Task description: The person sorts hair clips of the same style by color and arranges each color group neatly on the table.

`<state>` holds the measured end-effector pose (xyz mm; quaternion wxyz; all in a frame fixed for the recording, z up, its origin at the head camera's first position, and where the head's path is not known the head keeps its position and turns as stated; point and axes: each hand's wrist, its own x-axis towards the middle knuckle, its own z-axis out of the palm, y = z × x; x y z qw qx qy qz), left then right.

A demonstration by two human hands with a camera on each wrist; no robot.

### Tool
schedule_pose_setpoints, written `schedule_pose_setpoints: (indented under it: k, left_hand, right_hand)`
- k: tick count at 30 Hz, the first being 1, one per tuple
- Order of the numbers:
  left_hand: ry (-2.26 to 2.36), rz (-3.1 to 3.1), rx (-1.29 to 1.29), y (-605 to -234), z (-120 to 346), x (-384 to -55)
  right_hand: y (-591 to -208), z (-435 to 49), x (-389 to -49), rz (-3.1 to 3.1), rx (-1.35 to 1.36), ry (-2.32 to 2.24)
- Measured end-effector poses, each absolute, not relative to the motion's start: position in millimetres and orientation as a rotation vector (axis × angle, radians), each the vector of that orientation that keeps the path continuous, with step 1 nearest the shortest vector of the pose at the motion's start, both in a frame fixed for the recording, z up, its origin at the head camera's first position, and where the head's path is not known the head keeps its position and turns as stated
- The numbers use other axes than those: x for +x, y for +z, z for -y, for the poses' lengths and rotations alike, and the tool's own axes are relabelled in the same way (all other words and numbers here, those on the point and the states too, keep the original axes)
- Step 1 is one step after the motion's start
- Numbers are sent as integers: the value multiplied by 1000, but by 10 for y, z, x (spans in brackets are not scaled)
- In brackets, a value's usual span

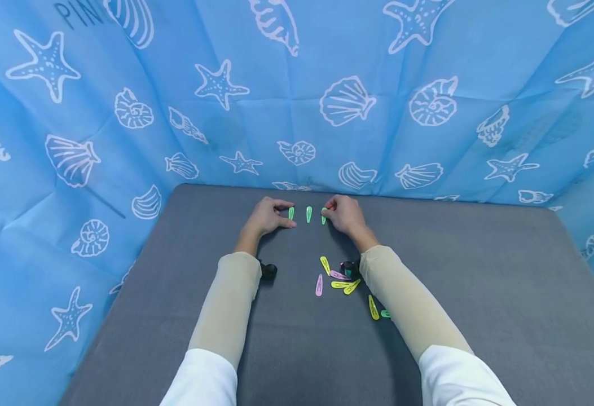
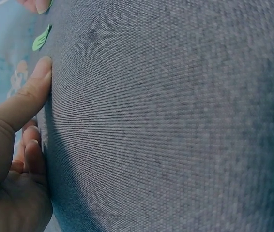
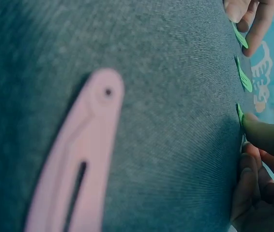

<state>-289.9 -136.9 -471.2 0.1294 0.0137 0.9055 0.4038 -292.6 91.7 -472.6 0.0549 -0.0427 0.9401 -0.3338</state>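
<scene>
Three green snap hair clips stand in a row near the table's far edge in the head view. Around the left green clip [image 1: 291, 213], the thumb and index finger of my left hand [image 1: 267, 217] sit at its two ends. The middle green clip [image 1: 309, 214] lies untouched between the hands. My right hand [image 1: 346, 215] pinches the right green clip [image 1: 323, 219], its fingertips covering part of it. In the right wrist view, that clip [image 3: 239, 116] shows by the thumb tip. The left wrist view shows my left thumb [image 2: 40, 72] extended, other fingers curled below.
Nearer on the grey table [image 1: 297, 349] lie loose yellow clips [image 1: 373, 307], pink clips [image 1: 319, 285] and a green clip [image 1: 385, 313], partly beside the right forearm. A pink clip [image 3: 83, 159] looms close in the right wrist view. A blue shell-patterned curtain [image 1: 256, 129] hangs behind.
</scene>
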Motion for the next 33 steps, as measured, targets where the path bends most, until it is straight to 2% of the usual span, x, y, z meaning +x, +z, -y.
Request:
schedule_pose_setpoints:
  k: [7, 16, 24, 33]
  left_hand:
    - [1134, -2645, 58, -4714, 1367, -2878]
    - [1140, -2630, 53, -4693, 1372, -2846]
    - [1126, -2638, 61, -4684, 1373, -2868]
    - [1142, -2643, 78, -4680, 1347, -2867]
  right_hand:
    - [-4719, -934, -2899, -2848, -150, -1005]
    - [-4587, -1041, -2787, -2794, -324, -895]
    - [-4331, -1171, -2466, -2899, -426, -603]
    - [-4326, -1436, -1990, -3030, -701, -312]
